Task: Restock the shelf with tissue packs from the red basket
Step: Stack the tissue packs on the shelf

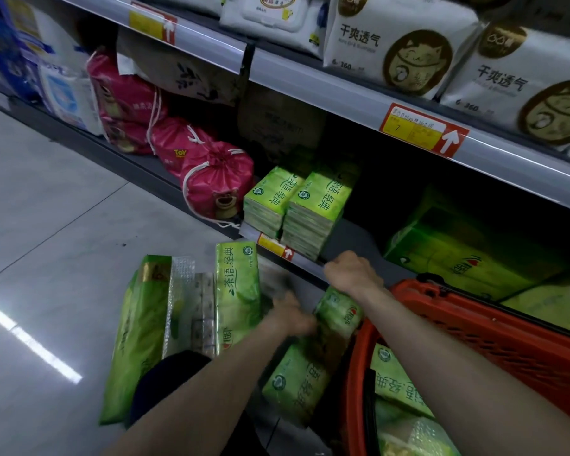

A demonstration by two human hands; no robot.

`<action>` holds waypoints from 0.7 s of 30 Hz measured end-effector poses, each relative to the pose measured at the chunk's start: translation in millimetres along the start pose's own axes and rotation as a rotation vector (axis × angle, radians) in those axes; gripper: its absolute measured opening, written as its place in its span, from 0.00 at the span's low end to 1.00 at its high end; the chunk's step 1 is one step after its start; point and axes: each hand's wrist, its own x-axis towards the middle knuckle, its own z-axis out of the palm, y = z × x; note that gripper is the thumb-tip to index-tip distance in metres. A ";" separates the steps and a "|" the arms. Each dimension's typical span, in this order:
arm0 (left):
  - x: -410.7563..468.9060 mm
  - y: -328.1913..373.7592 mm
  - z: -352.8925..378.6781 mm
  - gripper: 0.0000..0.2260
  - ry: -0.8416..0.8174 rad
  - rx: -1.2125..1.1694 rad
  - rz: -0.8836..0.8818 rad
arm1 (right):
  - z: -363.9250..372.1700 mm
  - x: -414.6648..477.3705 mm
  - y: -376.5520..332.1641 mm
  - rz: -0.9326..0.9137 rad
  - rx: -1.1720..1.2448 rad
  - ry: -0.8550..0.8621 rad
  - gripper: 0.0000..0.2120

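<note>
- Red basket (474, 327) sat on the floor at 4 o'clock in view, close against the front of the bottom shelf (352, 235).
- Basket packs (399, 383), green tissue, lay inside the basket near its 9 o'clock wall.
- Tilted pack (338, 312) leaned just outside that wall. Lower pack (297, 386) lay at its 7 o'clock, touching it.
- Left hand (290, 315) was against the tilted pack's 9 o'clock side. It was motion-blurred, so I couldn't tell whether the fingers were released or grasping.
- Right hand (352, 274) sat at the tilted pack's 12 o'clock, at the shelf lip, with the back of the hand showing. The fingers curled out of sight, so I couldn't tell if they gripped anything.
- Shelf stacks (297, 202), two piles of green packs, stood side by side at the shelf edge, at 11 o'clock of the right hand.
- Floor packs (237, 291) stood upright on the floor at 9 o'clock of the left hand.
- Pink drawstring bags (216, 181) sat at 9 o'clock of the shelf stacks, the nearest one just beside them.
</note>
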 end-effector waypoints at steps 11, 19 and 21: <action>-5.2 -19.1 90.1 0.49 0.143 0.369 -0.044 | 10.9 -11.8 7.4 -0.183 -0.173 -0.072 0.22; -4.4 -2.0 45.2 0.54 0.098 0.481 0.049 | 12.0 -20.7 10.9 -0.395 -0.494 -0.045 0.23; -18.0 8.0 26.3 0.56 0.090 0.416 0.165 | 9.2 -24.8 10.5 -0.447 -0.583 -0.113 0.26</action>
